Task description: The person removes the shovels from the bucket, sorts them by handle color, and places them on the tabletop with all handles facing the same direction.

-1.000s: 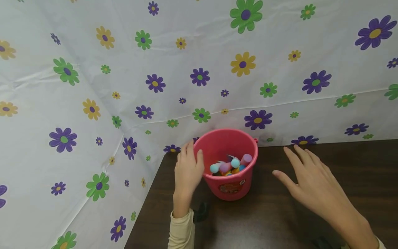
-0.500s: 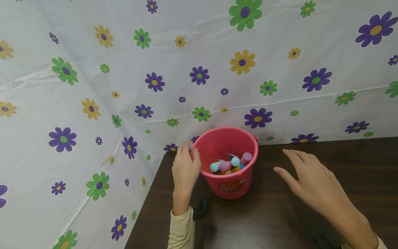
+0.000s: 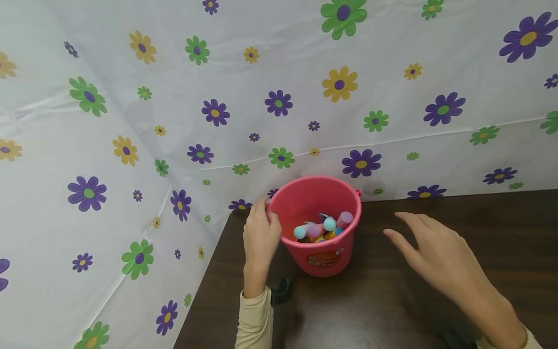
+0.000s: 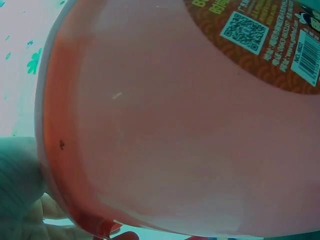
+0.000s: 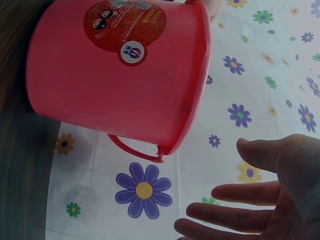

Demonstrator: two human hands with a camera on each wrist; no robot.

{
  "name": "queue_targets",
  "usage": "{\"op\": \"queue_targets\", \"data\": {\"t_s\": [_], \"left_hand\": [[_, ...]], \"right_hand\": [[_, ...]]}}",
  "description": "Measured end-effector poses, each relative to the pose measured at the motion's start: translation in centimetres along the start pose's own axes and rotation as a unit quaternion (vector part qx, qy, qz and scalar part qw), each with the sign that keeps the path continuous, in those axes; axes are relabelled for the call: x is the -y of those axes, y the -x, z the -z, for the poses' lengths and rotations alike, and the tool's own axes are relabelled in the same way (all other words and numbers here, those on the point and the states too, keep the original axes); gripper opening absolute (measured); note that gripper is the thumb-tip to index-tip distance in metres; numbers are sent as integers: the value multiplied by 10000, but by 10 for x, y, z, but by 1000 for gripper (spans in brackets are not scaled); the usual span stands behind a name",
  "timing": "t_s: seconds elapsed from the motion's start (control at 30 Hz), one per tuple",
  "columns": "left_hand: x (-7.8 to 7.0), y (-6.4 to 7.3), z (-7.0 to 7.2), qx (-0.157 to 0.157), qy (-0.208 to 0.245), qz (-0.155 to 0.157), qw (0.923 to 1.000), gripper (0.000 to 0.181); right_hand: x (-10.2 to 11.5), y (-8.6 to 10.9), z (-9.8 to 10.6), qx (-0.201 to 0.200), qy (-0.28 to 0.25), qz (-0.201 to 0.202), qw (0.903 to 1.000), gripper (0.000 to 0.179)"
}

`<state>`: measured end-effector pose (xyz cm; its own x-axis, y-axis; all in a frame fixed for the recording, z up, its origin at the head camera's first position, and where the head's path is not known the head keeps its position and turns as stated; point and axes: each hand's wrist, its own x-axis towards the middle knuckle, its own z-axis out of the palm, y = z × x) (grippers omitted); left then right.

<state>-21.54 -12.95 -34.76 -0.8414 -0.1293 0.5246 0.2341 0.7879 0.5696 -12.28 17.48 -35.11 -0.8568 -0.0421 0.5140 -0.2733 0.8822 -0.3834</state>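
Observation:
A pink plastic bucket stands upright on the dark table, an orange-brown label on its front. Inside lie several small rounded items in light blue, purple, yellow and orange; their kind is unclear. At the bucket's left rim is my left hand, thumb towards the near side and fingers relaxed along the outside. The left wrist view has that hand up against the rim of the bucket. Apart from the bucket on its right, my right hand hovers with fingers extended and holds nothing.
Behind and to the left hangs a white sheet printed with purple, green and yellow flowers. The dark wooden table extends to the right. A pink handle hangs from the bucket's side in the right wrist view.
The left hand's thumb has shifted slightly left, off the inside of the rim. The right hand's fingers have drawn a little closer together. The bucket and its contents stay in place.

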Motion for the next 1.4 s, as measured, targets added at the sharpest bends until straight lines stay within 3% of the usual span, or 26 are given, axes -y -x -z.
{"op": "queue_targets", "data": {"t_s": [0.27,0.6,0.93,1.4], "left_hand": [[1,0,-1,143,411,95,9990,41],[6,-6,-2,556,847,436,9939,44],[15,-8,-2,1056,1459,987,9787,46],[22,-9,-4,1526,1854,1093,9646,50]], "right_hand": [[2,-2,-1,-117,-86,80,9999,49],[4,-5,0,-137,-53,113,9998,48],[4,-3,-2,-44,-61,72,9999,45],[2,-3,-4,91,-48,8,9999,46]]}}
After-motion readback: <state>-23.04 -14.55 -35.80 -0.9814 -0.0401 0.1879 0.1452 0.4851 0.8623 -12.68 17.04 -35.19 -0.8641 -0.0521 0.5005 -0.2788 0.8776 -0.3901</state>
